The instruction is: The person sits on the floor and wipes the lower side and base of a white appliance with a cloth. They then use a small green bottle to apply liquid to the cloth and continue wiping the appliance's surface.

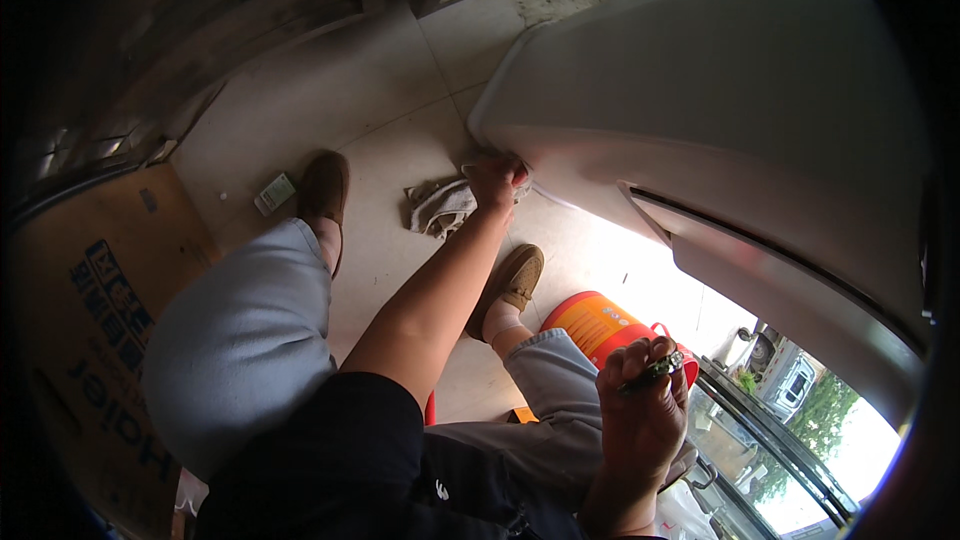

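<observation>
My left hand (pixel 495 184) is closed around part of a grey cloth (pixel 441 207), at the lower edge of a large pale panel (pixel 675 97). The rest of the cloth hangs or lies in folds at the tiled floor. Close to the camera, my right hand (pixel 641 409) grips a small dark object (pixel 661 367) with a shiny metallic end. My fingers cover most of that object, so its kind cannot be told. A long recessed slot (pixel 757 247) runs along the panel's lower side.
A red and orange bucket (pixel 592 321) sits beside my right leg. At left stands a printed cardboard box (pixel 112 300). A small green-and-white packet (pixel 275 194) lies near my brown shoe (pixel 325 184). Past a glass door (pixel 750 450) at lower right, a vehicle is outside.
</observation>
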